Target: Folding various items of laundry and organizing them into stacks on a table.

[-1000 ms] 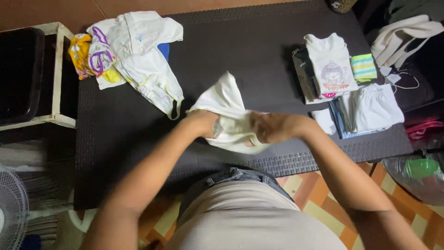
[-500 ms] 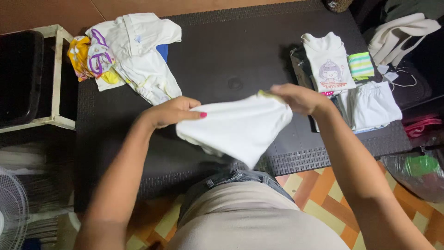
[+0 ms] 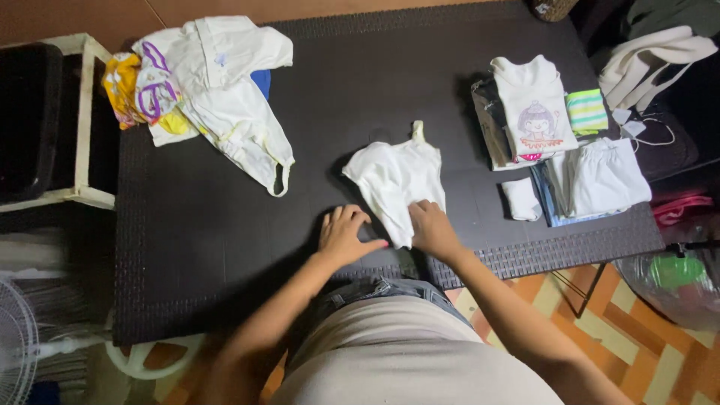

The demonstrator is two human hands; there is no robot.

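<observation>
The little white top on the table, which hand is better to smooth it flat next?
Probably the right hand: its fingers already lie on the bottom edge of the little white top. The left hand rests flat on the dark table beside it, only its thumb near the cloth.

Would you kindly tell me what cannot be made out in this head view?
- Near hem of the white garment: covered by the left hand and right hand.
- Clothes under the unfolded pile: hidden by the top white pieces.
- Fan: cut off by the left edge.
</observation>
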